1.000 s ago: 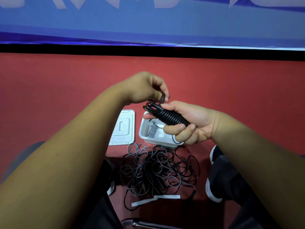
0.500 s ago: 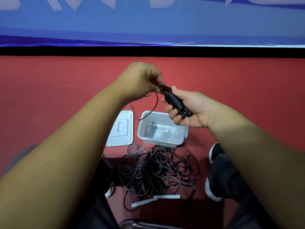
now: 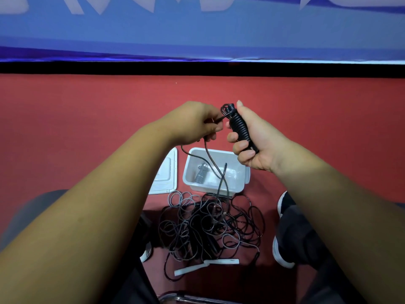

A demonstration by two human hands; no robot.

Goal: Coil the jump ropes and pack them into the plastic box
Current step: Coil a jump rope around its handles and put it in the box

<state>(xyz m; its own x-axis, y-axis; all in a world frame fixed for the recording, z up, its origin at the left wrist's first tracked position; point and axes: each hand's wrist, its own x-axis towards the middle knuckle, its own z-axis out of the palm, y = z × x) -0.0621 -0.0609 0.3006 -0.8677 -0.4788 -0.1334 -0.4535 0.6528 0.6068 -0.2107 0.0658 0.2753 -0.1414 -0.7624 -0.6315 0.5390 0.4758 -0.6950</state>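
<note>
At frame centre the right hand (image 3: 258, 141) grips a coiled black jump rope (image 3: 240, 126) nearly upright, the left hand (image 3: 197, 123) beside it pinches its loose tail (image 3: 211, 159), and the plastic box (image 3: 203, 187) lies just below.

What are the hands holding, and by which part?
The right hand grips the coiled black rope around its wrapped middle; the left hand pinches its loose strand.

Centre frame: left hand (image 3: 197, 123) and right hand (image 3: 258, 139) meet above the plastic box (image 3: 197, 186), with the wound jump rope (image 3: 240, 128) gripped in the right and its tail pinched in the left. The lid (image 3: 166, 172) lies just left of the box. A coiled rope (image 3: 200, 174) sits inside the box, the tangled ropes (image 3: 210, 224) lie below it, and there's a shoe (image 3: 282, 255) at lower right.
</note>
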